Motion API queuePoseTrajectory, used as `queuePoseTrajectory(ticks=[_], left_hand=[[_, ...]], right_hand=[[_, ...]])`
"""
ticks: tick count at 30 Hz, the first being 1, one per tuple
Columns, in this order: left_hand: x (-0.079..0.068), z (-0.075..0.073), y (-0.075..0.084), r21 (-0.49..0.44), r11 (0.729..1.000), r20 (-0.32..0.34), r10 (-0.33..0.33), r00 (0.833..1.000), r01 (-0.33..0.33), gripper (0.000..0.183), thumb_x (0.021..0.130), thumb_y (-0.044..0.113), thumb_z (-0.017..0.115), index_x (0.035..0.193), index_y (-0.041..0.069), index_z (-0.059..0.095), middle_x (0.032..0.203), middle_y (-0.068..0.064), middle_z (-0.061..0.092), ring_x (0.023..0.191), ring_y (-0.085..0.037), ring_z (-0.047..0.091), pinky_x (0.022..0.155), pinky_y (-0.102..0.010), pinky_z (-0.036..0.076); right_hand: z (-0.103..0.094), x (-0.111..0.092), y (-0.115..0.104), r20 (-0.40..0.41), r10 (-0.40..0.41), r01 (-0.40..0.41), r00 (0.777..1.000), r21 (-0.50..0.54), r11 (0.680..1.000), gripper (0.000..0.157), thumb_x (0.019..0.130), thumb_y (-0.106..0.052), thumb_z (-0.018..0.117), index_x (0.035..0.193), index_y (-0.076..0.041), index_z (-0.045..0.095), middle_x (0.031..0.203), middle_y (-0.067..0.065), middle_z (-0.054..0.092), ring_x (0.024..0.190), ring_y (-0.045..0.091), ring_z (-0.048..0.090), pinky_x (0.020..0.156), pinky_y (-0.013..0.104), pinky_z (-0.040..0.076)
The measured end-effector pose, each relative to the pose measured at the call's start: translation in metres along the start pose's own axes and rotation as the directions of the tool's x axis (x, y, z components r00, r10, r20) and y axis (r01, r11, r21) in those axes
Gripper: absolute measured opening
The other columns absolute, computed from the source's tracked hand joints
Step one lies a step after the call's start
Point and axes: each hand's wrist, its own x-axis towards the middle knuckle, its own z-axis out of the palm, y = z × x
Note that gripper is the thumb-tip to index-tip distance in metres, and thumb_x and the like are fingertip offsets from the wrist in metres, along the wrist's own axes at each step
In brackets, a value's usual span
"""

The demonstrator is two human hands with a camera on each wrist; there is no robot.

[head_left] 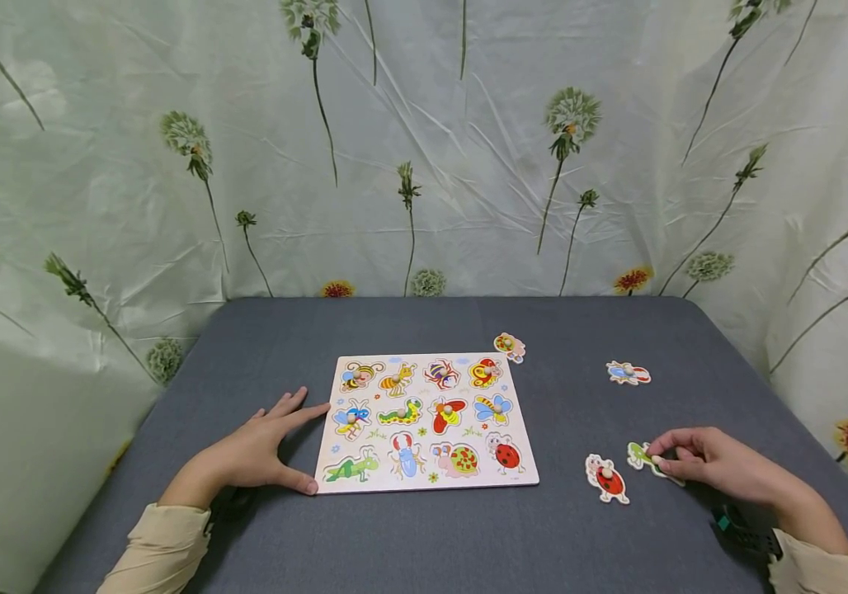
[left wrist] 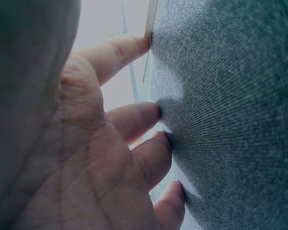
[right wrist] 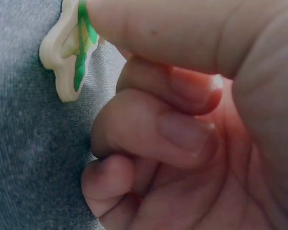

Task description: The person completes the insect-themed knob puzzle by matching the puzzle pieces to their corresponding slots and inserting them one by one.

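A wooden insect puzzle board point(head_left: 424, 485) lies flat on the table; pieces with knobs fill its two upper rows, while the bottom row shows pictures without knobs. My left hand point(head_left: 264, 450) rests at the board's left side with fingers spread, thumb at the lower left corner and index fingertip at the edge. To the right, my right hand point(head_left: 736, 466) pinches the knob of a green grasshopper puzzle piece point(head_left: 638, 454) between thumb and index finger. In the right wrist view the grasshopper's pale wooden rim shows close over the cloth, and the other fingers are curled into the palm.
A ladybug piece point(head_left: 606, 478) lies just left of the right hand. Farther back is a blue and red beetle piece point(head_left: 628, 373). A snail piece point(head_left: 510, 347) sits at the board's upper right corner. Dark grey cloth covers the table point(head_left: 424, 544); a flowered curtain point(head_left: 483, 165) hangs behind it.
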Motion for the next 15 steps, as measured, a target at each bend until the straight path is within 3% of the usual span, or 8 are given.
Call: queuePoseTrajectory(ticks=[15], left_hand=[[0.0005,0.0005,-0.0004,0.005,1.000,-0.001,-0.007,1.000,0.007,0.119,0.067,0.057,0.099,0.168,0.028,0.041,0.178,-0.027,0.015,0.164,-0.056,0.010,0.125,-0.081,0.012]], right_hand=[[0.0078,0.0028,-0.0020,-0.138,0.030,-0.039,0.990,-0.066,0.997,0.018,0.106,-0.003,0.063,0.119,0.009,0.067,0.069,-0.019,0.040,0.056,-0.003,0.036,0.047,0.030,0.033]])
